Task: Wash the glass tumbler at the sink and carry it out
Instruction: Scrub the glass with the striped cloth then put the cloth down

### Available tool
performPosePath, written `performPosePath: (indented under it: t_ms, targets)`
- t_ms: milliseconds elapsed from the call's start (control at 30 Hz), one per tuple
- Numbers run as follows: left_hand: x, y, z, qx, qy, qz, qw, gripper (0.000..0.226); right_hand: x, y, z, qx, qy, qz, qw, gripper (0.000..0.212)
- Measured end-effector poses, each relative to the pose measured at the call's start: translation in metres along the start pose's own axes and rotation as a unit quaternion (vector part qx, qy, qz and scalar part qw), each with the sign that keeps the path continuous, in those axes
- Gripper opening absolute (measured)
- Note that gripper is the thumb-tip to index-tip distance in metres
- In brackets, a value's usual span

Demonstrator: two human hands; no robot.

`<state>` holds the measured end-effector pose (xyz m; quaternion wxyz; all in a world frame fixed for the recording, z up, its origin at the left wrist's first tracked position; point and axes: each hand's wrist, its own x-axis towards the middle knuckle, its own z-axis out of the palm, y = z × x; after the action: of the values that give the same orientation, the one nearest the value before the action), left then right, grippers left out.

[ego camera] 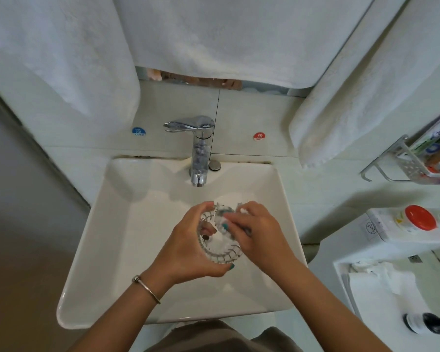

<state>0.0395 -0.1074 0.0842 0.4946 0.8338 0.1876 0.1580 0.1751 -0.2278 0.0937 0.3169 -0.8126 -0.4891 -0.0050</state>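
Currently mid-wash: left hand (188,246) wraps its fingers round the glass tumbler (220,236), held over the sink (92,250) just below the tap (197,148). Right hand (255,228) w/ curled fingers scrubs foam inside. Next prob. needs a rinse; tap isn't running.

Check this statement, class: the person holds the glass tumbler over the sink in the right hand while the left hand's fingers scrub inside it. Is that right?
Not quite. The head view shows the hands swapped: the left hand holds the glass tumbler over the sink, while the right hand's fingers scrub inside it.
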Motion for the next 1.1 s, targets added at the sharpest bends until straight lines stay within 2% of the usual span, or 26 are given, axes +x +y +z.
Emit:
performPosePath:
  t_ms: [133,167,233,300,333,400,467,500,567,633,800,867,933,1000,1033,1100]
  targets:
    - [0.000,0.002,0.006,0.011,-0.028,0.010,0.999,0.113,0.001,-0.002,0.003,0.099,0.116,0.072,0.986,0.017]
    - [0.000,0.001,0.006,0.011,-0.030,0.008,0.999,0.113,0.003,-0.001,0.000,0.125,0.107,0.085,0.983,0.016]
    - [0.001,0.001,0.005,0.003,-0.028,0.003,1.000,0.113,0.004,0.003,-0.006,0.169,0.024,0.089,0.981,0.010]
    - [0.002,0.002,0.003,0.000,-0.028,0.005,1.000,0.112,0.003,0.002,-0.010,0.196,-0.038,0.079,0.977,0.024]
    - [0.003,0.003,0.002,0.002,-0.029,0.008,1.000,0.111,0.003,0.003,-0.010,0.210,-0.034,0.088,0.973,0.029]
    - [0.003,0.006,0.002,0.000,-0.031,0.014,0.999,0.111,0.004,0.005,-0.009,0.233,0.006,0.139,0.963,0.017]
    - [0.003,0.008,0.004,0.005,-0.038,0.019,0.999,0.111,0.004,0.007,-0.006,0.256,-0.008,0.213,0.943,0.035]
    - [0.003,0.008,0.005,0.005,-0.039,0.022,0.999,0.110,0.005,0.006,-0.005,0.248,-0.034,0.249,0.936,0.037]
    - [0.004,0.009,0.008,0.005,-0.037,0.034,0.999,0.110,0.007,0.005,-0.005,0.238,-0.100,0.294,0.920,0.026]
    - [0.005,0.010,0.010,0.006,-0.037,0.047,0.998,0.108,0.007,-0.002,-0.005,0.287,-0.131,0.331,0.889,0.016]
    - [0.002,0.011,0.014,-0.015,-0.008,0.040,0.999,0.104,0.011,-0.010,-0.002,0.236,-0.091,0.338,0.907,0.002]
    - [0.001,0.011,0.013,-0.018,0.020,0.032,0.999,0.106,0.010,-0.015,0.000,0.312,-0.051,0.358,0.878,0.018]
    - [0.002,0.009,0.014,-0.017,0.053,0.025,0.998,0.108,0.007,-0.025,0.002,0.432,-0.014,0.385,0.815,0.035]
    - [0.002,0.008,0.017,-0.016,0.083,0.009,0.996,0.108,0.002,-0.030,0.009,0.516,-0.003,0.411,0.752,0.038]
    - [0.002,0.007,0.020,-0.014,0.097,0.000,0.995,0.108,0.000,-0.030,0.013,0.522,-0.004,0.427,0.739,0.036]
    - [-0.001,0.006,0.029,-0.006,0.120,-0.019,0.993,0.110,0.000,-0.028,0.018,0.471,-0.009,0.456,0.755,0.029]
